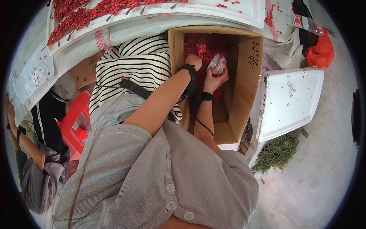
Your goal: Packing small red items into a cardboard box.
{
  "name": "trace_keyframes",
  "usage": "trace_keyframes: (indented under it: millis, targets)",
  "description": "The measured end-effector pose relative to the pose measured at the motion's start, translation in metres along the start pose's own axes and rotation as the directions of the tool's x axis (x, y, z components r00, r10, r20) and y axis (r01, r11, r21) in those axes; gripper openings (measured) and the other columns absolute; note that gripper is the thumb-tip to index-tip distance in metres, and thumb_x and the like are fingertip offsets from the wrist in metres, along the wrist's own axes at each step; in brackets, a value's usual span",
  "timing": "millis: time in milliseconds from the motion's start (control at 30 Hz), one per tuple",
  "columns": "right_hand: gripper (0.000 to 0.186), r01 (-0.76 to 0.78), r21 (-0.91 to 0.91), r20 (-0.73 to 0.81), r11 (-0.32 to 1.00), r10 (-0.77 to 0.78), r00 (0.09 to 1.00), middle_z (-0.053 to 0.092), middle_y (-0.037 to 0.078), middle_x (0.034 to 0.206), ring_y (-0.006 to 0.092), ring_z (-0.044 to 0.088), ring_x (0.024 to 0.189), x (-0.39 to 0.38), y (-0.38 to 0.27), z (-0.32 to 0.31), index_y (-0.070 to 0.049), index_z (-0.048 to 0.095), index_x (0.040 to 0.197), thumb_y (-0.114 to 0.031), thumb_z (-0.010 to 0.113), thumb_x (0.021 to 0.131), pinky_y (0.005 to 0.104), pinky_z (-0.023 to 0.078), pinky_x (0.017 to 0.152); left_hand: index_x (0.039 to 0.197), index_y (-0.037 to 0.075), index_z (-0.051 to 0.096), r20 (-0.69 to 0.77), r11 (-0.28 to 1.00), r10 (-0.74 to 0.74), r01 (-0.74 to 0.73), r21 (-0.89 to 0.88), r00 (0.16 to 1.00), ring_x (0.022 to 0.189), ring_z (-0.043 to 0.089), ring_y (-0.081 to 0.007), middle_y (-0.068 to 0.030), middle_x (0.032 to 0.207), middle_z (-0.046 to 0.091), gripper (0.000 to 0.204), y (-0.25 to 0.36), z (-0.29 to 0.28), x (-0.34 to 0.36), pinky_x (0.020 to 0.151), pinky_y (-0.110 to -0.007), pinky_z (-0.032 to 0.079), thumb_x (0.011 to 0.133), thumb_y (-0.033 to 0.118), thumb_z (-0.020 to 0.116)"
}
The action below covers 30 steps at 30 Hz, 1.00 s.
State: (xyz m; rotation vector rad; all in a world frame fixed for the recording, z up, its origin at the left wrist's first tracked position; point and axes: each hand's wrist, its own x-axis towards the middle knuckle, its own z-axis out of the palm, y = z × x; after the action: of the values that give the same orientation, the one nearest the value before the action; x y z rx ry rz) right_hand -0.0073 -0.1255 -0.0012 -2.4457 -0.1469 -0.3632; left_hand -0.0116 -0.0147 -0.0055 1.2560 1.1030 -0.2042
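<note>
Head: whitish item point(218, 63) btwn R thumb/fingers point(225, 74)

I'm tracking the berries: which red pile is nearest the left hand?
The pile inside the cardboard box, next to the left hand; the big pile lies farther off, on the white foam tray.

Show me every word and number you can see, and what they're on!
Cardboard box, right wall: one large dark character with smaller ones near it; I can't copy those out.
Plastic bottle, red label: too small to read.
White foam tray, left side: dark marks, too small to read.
</note>
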Motion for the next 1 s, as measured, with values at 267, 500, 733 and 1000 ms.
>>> trace_keyframes:
  millis: [267, 500, 733, 1000]
  targets:
    - [0.046, -0.966, 0.220, 0.425, 0.137, 0.878, 0.221, 0.042, 0.020, 0.101, 0.0301, 0.046, 0.084, -0.063, 0.096, 0.039, 0.000, 0.037, 0.103, -0.015, 0.048, 0.061, 0.0381, 0.038, 0.071, 0.072, -0.003, 0.051, -0.017, 0.999, -0.027, 0.027, -0.028, 0.999, 0.073, 0.050, -0.0316, -0.0222, 0.073, 0.051, 0.020, 0.002, 0.000, -0.003, 0.065, -0.034, 0.039, 0.066, 0.015, 0.045]
    - [0.042, -0.964, 0.254, 0.688, -0.074, 0.715, 0.127, 0.043, 0.017, 0.101, 0.0279, 0.045, 0.086, -0.023, 0.059, 0.076, -0.003, 0.038, 0.103, -0.015, 0.046, 0.064, 0.0381, 0.036, 0.074, 0.074, -0.002, 0.051, -0.019, 0.996, -0.085, 0.084, -0.021, 0.996, 0.069, 0.050, -0.0212, -0.0127, 0.073, 0.053, 0.017, 0.008, -0.005, -0.006, 0.064, -0.029, 0.038, 0.069, 0.014, 0.048]
    - [0.038, -0.928, 0.264, 0.849, -0.262, 0.521, 0.094, 0.043, 0.014, 0.100, 0.0258, 0.043, 0.088, 0.028, 0.046, 0.088, -0.005, 0.040, 0.103, -0.014, 0.043, 0.067, 0.0381, 0.035, 0.076, 0.074, -0.003, 0.051, -0.051, 0.990, -0.048, 0.041, -0.133, 0.998, 0.070, 0.051, -0.0241, -0.0159, 0.071, 0.053, 0.018, 0.005, 0.000, -0.002, 0.064, -0.030, 0.038, 0.069, 0.014, 0.047]
    - [0.039, -0.834, 0.539, 0.775, -0.113, 0.454, 0.440, 0.041, 0.012, 0.101, 0.0243, 0.040, 0.091, 0.048, 0.030, 0.045, -0.004, 0.038, 0.104, -0.013, 0.046, 0.067, 0.0329, 0.031, 0.081, 0.073, -0.005, 0.051, -0.003, 0.986, -0.066, 0.065, -0.153, 0.998, 0.074, 0.051, -0.0323, -0.0235, 0.073, 0.051, 0.022, -0.009, 0.006, 0.011, 0.065, -0.034, 0.039, 0.069, 0.015, 0.043]
